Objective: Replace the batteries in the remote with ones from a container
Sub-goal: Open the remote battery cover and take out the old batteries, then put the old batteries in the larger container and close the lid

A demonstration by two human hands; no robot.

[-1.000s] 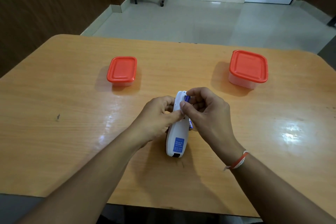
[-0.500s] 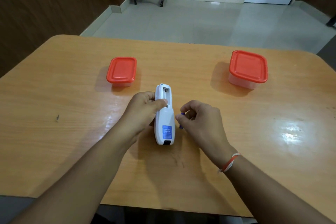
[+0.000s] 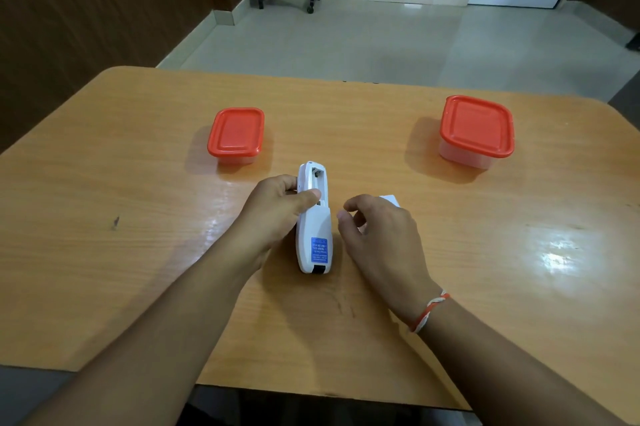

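The remote (image 3: pixel 314 225) lies on the surface (image 3: pixel 138 270) lengthwise, its far end pointing away from the person, between the two hands. The left hand (image 3: pixel 277 209) is at its left side, thumb across its top; the right hand (image 3: pixel 377 235) is just to its right, apart from it. A small flat piece (image 3: pixel 389 200) lies on the surface just beyond the right hand, partly hidden by it. One lidded container (image 3: pixel 236 135) stands beyond the left hand, slightly to its left. The other lidded container (image 3: pixel 477 130) stands beyond the right hand and well to its right. The two containers are well apart.
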